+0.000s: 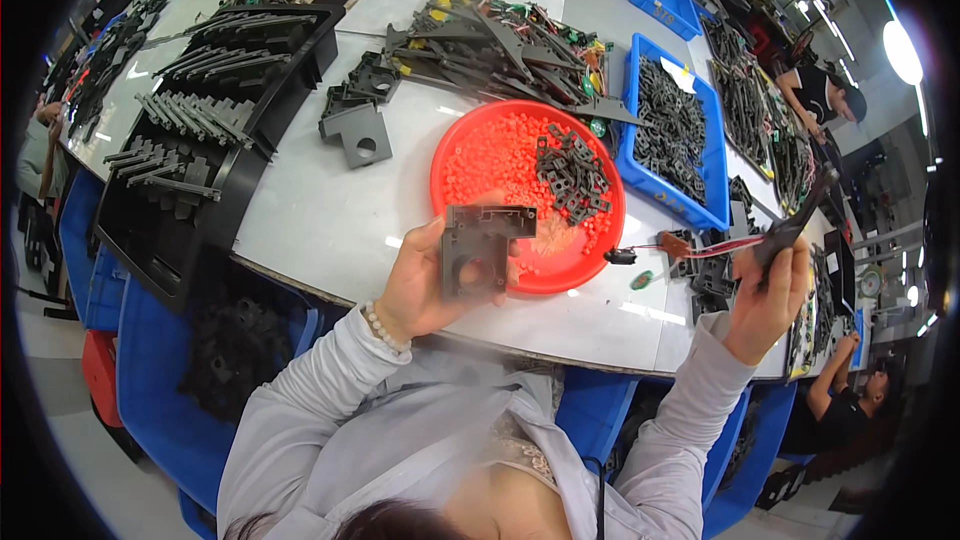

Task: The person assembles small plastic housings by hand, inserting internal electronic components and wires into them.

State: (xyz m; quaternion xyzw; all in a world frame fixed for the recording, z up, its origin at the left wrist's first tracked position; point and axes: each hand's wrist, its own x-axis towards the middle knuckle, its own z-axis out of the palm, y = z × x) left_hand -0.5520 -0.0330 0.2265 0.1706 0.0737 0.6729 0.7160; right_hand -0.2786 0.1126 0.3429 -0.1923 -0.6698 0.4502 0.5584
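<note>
My left hand (418, 278) is closed around a dark grey plastic housing (466, 238) with a round hole, held upright in front of the red round tray (438, 172). In that tray lie many small orange-red pieces (490, 155) and a heap of small dark brackets (575, 178). At the right, my right hand (768, 308) grips a long dark plastic part (797, 223). Red and white wires (728, 246) run left from it, toward a small brown piece (676, 244) and a black connector (621, 256). Below them is a small green board (642, 280).
A black tray (290, 110) of slim dark parts stands left. Similar housings (362, 132) lie beside it. Beyond the red tray is a pile of long dark parts (500, 45). A blue bin (722, 155) holds small black pieces. Other people (850, 405) are at the right.
</note>
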